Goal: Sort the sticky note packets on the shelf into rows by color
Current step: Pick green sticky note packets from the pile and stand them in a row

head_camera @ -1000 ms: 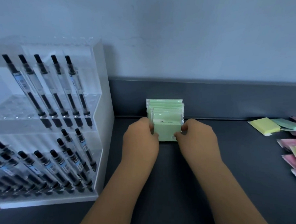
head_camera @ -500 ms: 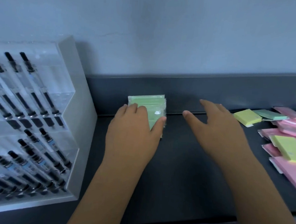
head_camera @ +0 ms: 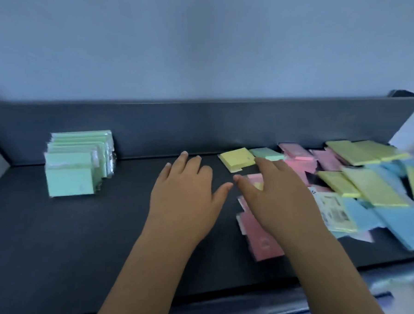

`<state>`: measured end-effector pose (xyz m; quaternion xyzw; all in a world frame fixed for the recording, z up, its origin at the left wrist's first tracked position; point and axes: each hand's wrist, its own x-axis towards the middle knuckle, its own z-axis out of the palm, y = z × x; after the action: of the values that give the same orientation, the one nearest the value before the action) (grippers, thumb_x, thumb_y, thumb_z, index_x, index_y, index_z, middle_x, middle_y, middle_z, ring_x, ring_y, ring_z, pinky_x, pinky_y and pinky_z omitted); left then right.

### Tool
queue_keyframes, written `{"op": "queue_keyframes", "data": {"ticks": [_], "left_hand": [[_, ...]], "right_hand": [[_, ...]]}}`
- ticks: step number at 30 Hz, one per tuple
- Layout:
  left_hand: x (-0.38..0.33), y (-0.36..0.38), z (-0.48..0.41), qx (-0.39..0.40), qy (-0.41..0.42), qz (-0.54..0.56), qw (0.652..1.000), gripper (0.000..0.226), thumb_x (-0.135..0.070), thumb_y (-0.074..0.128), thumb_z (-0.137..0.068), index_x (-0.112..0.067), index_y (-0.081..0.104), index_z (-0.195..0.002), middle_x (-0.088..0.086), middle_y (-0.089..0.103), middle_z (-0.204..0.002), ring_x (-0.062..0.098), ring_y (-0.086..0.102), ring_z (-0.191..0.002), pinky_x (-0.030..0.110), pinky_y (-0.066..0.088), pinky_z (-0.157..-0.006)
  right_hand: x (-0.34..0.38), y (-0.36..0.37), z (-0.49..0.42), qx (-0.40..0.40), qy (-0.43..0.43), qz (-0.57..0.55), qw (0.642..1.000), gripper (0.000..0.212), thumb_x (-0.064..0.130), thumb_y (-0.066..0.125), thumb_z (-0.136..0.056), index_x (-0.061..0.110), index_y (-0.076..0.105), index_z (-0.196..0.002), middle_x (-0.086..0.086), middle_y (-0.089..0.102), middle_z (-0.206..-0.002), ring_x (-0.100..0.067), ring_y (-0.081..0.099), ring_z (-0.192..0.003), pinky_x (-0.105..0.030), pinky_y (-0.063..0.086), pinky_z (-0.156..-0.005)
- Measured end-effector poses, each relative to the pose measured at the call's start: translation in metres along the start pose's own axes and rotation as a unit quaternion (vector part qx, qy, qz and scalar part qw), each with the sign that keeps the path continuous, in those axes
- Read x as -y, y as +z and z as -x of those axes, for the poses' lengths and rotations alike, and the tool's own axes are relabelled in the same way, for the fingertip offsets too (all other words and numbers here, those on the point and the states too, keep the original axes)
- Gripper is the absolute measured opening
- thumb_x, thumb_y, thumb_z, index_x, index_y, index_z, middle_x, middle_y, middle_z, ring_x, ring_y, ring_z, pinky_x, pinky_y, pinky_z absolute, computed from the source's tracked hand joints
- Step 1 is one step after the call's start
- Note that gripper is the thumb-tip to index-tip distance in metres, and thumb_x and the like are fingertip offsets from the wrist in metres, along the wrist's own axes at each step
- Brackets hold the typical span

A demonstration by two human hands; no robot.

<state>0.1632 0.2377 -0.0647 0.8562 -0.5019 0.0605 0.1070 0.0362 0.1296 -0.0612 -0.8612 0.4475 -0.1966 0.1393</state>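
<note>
Toward the shelf's left end stands your green row; your left hand hovers spread and empty. Your right hand, fingers wide, covers the pink packets; pinch one colour only, by its edges.

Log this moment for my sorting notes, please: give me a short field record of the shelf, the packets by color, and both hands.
shelf: dark shelf with a raised back wall
sorted row: green packets standing in a row at the left
unsorted pile: mixed packets at the right, lying flat and overlapping
yellow packet: loose, near the back wall
lone green packet: flat, beside the yellow one
pink packets: partly under the right hand
blue packets: far right
left hand: open, empty
right hand: open, reaching over the pile
</note>
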Motion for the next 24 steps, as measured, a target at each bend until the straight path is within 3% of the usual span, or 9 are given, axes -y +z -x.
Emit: {"op": "queue_keyframes", "data": {"ticks": [3,7,9,13,16,19,22,24], "left_hand": [[-0.032,-0.001,-0.006,0.026,0.008,-0.003,1.0,0.074,-0.068,0.017,-0.095,-0.023,0.052,-0.142,-0.002,0.04,-0.159,0.02,0.019,-0.155,0.041,0.022,-0.124],[-0.055,-0.009,-0.022,0.011,0.024,-0.013,1.0,0.064,-0.067,0.029,-0.099,-0.023,0.055,-0.138,-0.004,0.05,-0.15,0.021,0.029,-0.151,0.042,0.031,-0.121],[-0.067,-0.013,-0.037,0.014,0.037,-0.016,0.999,0.057,-0.064,0.038,-0.098,-0.023,0.056,-0.134,-0.004,0.055,-0.141,0.023,0.039,-0.142,0.042,0.039,-0.114],[-0.101,-0.015,-0.072,0.022,0.057,-0.012,0.998,0.035,-0.051,0.057,-0.094,-0.027,0.058,-0.119,-0.006,0.057,-0.115,0.022,0.052,-0.111,0.039,0.049,-0.084],[-0.123,-0.003,-0.103,0.032,0.048,-0.024,0.998,0.026,-0.037,0.063,-0.091,-0.026,0.061,-0.114,-0.004,0.057,-0.11,0.023,0.054,-0.104,0.039,0.049,-0.079],[-0.132,0.015,-0.126,0.039,0.023,-0.04,0.998,0.023,-0.02,0.061,-0.087,-0.026,0.065,-0.109,-0.004,0.058,-0.104,0.024,0.059,-0.101,0.037,0.051,-0.074],[-0.136,0.027,-0.131,0.043,-0.013,-0.067,0.997,0.027,-0.019,0.059,-0.087,-0.033,0.069,-0.108,-0.005,0.063,-0.105,0.024,0.061,-0.098,0.036,0.053,-0.073],[-0.14,0.028,-0.134,0.006,-0.025,-0.094,0.995,0.015,-0.018,0.059,-0.088,-0.03,0.069,-0.088,-0.005,0.061,-0.087,0.024,0.059,-0.081,0.033,0.048,-0.061]], "right_hand": [[-0.03,-0.016,-0.004,0.001,0.009,0.001,1.0,0.047,0.064,0.051,-0.092,0.028,0.055,-0.121,0.001,0.057,-0.118,-0.025,0.053,-0.113,-0.038,0.043,-0.082],[-0.054,-0.035,-0.009,-0.019,0.022,-0.014,0.999,0.06,0.061,0.05,-0.094,0.027,0.047,-0.144,-0.002,0.055,-0.137,-0.026,0.052,-0.124,-0.04,0.045,-0.092],[-0.065,-0.045,-0.011,-0.023,0.03,-0.026,0.999,0.061,0.059,0.05,-0.095,0.027,0.045,-0.147,-0.002,0.055,-0.14,-0.025,0.053,-0.123,-0.04,0.045,-0.093],[-0.097,-0.07,-0.017,-0.018,0.032,-0.057,0.998,0.053,0.052,0.051,-0.098,0.029,0.048,-0.145,-0.001,0.058,-0.136,-0.023,0.056,-0.117,-0.037,0.041,-0.087],[-0.125,-0.093,-0.028,-0.016,0.038,-0.08,0.996,0.047,0.048,0.051,-0.1,0.025,0.053,-0.141,-0.002,0.059,-0.136,-0.023,0.053,-0.121,-0.036,0.038,-0.088],[-0.158,-0.113,-0.041,-0.019,0.035,-0.103,0.994,0.049,0.049,0.049,-0.1,0.028,0.053,-0.145,0.005,0.058,-0.144,-0.019,0.052,-0.131,-0.035,0.039,-0.099],[-0.193,-0.129,-0.053,-0.014,0.034,-0.146,0.989,0.044,0.047,0.05,-0.102,0.031,0.056,-0.143,0.01,0.062,-0.139,-0.016,0.055,-0.122,-0.031,0.037,-0.092],[-0.214,-0.136,-0.062,-0.006,0.043,-0.185,0.982,0.04,0.047,0.05,-0.102,0.032,0.06,-0.138,0.012,0.064,-0.133,-0.011,0.054,-0.109,-0.029,0.035,-0.089]]}}
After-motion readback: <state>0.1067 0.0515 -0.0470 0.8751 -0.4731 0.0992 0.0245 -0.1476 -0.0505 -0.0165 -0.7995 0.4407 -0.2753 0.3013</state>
